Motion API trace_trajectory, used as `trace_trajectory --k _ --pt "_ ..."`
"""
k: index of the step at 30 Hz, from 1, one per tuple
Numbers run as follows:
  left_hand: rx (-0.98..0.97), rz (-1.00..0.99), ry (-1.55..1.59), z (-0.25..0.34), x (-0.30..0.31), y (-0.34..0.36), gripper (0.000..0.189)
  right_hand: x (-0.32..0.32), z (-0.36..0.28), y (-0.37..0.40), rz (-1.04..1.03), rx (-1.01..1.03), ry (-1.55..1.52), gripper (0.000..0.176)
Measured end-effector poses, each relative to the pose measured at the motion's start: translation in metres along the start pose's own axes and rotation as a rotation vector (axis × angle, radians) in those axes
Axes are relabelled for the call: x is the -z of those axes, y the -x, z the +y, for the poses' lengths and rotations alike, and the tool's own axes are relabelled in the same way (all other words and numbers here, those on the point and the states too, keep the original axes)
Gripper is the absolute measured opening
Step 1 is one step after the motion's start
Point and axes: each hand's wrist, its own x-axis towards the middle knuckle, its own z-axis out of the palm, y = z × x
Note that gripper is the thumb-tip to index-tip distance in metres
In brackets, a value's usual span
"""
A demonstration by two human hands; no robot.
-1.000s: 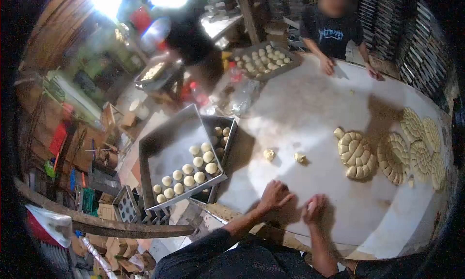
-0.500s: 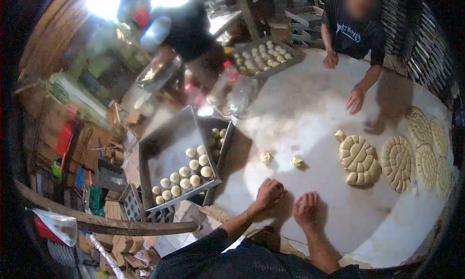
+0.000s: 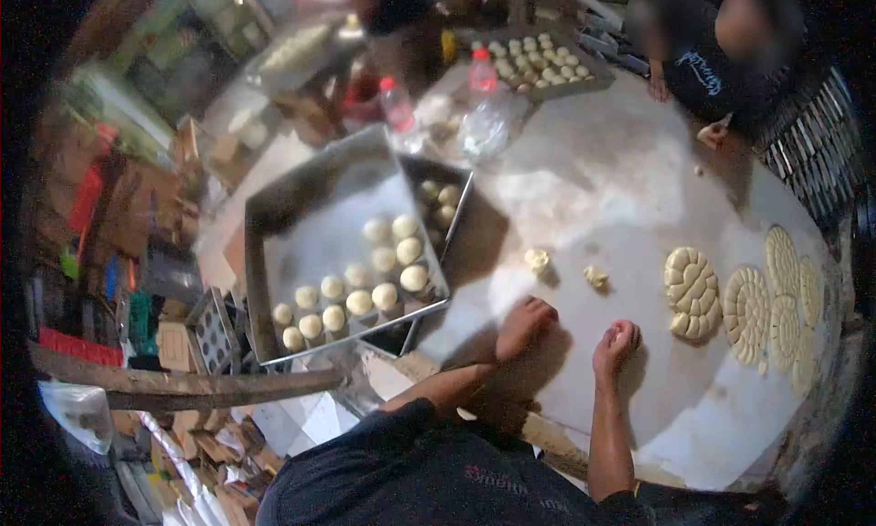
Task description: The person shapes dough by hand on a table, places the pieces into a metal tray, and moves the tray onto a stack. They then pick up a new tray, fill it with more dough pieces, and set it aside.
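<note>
My left hand (image 3: 526,328) rests on the pale round tabletop (image 3: 584,207), fingers curled downward; whatever is beneath the palm is hidden. Beside it, my right hand (image 3: 617,348) is closed, with its fingers bent inward, and I cannot make out what they hold. Just beyond my hands lie two rough lumps of dough, one lump (image 3: 537,260) ahead of the left hand and another lump (image 3: 596,277) ahead of the right. To the right sits a thick dough round (image 3: 691,293) cut into segments. Flatter cut dough rounds (image 3: 746,316) lie farther right.
A metal tray (image 3: 319,216) with smooth dough balls (image 3: 359,301) is tilted over another tray at left. Plastic bottles with red caps (image 3: 398,106) stand behind it. A full tray of dough balls (image 3: 538,65) sits at the far edge. A co-worker (image 3: 707,74) stands across the table.
The view has shifted, moving the table contents within it. My right hand has turned and its fingers are more closed. The small piece atop the thick dough round is gone. The co-worker's hands have drawn back.
</note>
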Motion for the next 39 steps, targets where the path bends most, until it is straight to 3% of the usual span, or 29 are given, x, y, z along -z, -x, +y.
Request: trace_trajectory --k 1,2,3,5,7,8,10,11,12,13,14,15,16,19,20,21,22,23,25,27,29,30,33,34,35,37,39 --pt "-0.04 -0.118 0.066 -0.013 -0.011 0.02 0.033 0.009 -0.007 0.018 -0.075 0.094 -0.006 0.01" --pt "-0.073 -0.066 0.204 -0.05 -0.061 0.063 0.031 0.017 -0.016 0.033 -0.147 0.183 -0.018 0.011" --pt "-0.023 0.215 0.192 -0.065 -0.119 0.112 0.034 0.032 -0.026 0.043 -0.157 0.185 0.001 0.011" --pt "-0.025 -0.132 0.213 -0.054 -0.041 0.146 0.038 0.063 -0.03 0.049 -0.334 -0.025 0.063 0.011" --pt "0.266 -0.486 0.349 -0.011 0.085 0.138 0.043 0.057 0.035 0.034 -0.554 -0.121 0.026 0.023" --pt "0.364 -0.574 0.371 0.012 0.148 0.127 0.046 0.061 0.023 0.042 -0.566 -0.128 0.036 0.023" --pt "-0.04 -0.273 0.362 0.013 0.228 0.123 0.04 0.069 -0.027 0.031 -0.596 -0.594 -0.51 0.022" --pt "-0.022 -0.226 0.276 0.005 0.268 0.116 0.039 0.07 -0.076 0.035 -0.594 -0.431 -0.615 0.021" --pt "0.079 -0.079 0.462 -0.038 0.279 0.119 0.047 0.066 -0.139 0.043 -0.586 -0.262 -0.716 0.021" --pt "0.174 -0.057 0.119 -0.039 0.319 0.115 0.047 0.061 -0.189 0.045 -0.63 -0.081 -0.695 0.023" --pt "0.176 -0.065 -0.013 -0.054 0.352 0.1 0.048 0.049 -0.229 0.046 -0.594 0.214 -0.635 0.026" --pt "0.335 0.004 -0.056 -0.102 0.349 0.107 0.043 0.053 -0.29 0.047 -0.504 0.493 -0.603 0.03" --pt "0.285 0.049 -0.232 -0.131 0.353 0.104 0.04 0.041 -0.334 0.05 -0.441 0.634 -0.732 0.031" --pt "0.387 -0.051 -0.308 -0.167 0.354 0.106 0.041 -0.031 -0.415 0.054 -0.309 0.907 -0.754 0.032" --pt "0.381 -0.049 -0.306 -0.168 0.355 0.107 0.041 -0.061 -0.428 0.051 -0.481 0.931 -0.694 0.029" --pt "0.365 -0.097 -0.29 -0.166 0.36 0.106 0.046 -0.069 -0.429 0.054 -0.469 0.925 -0.693 0.029" --pt "0.345 -0.156 -0.278 -0.165 0.364 0.104 0.05 -0.076 -0.427 0.056 -0.377 1.055 -0.521 0.027" --pt "0.326 -0.18 -0.284 -0.162 0.366 0.106 0.05 -0.082 -0.422 0.058 -0.283 1.165 -0.341 0.026" --pt "0.353 0.035 -0.492 -0.117 0.375 0.108 0.059 -0.046 -0.405 0.059 -0.298 1.042 -0.469 0.021" --pt "0.3 -0.001 -0.411 -0.077 0.382 0.1 0.066 -0.013 -0.354 0.053 -0.093 0.901 -0.639 0.017" --pt "0.26 0.005 -0.328 -0.011 0.358 0.092 0.064 0.001 -0.27 0.048 0.054 0.622 -0.453 0.011" --pt "0.173 -0.064 -0.128 0.017 0.339 0.084 0.061 0.004 -0.22 0.048 0.057 0.451 -0.396 0.01" --pt "-0.232 -0.317 0.282 0.073 0.242 0.053 0.055 0.002 -0.087 0.058 0.121 0.059 -0.336 0.008" --pt "-0.171 -0.504 0.404 0.084 0.199 0.038 0.056 0.006 -0.049 0.067 0.116 -0.108 -0.356 0.008" --pt "-0.097 -0.696 0.511 0.091 0.155 0.024 0.058 0.015 -0.015 0.074 0.158 -0.153 -0.35 0.008" --pt "-0.014 -0.946 0.333 0.084 0.06 0.002 0.061 0.032 0.045 0.08 0.17 -0.049 -0.099 0.007" --pt "-0.39 -0.863 0.299 0.047 -0.04 -0.012 0.061 0.058 0.093 0.081 0.299 -0.037 0.003 0.013"
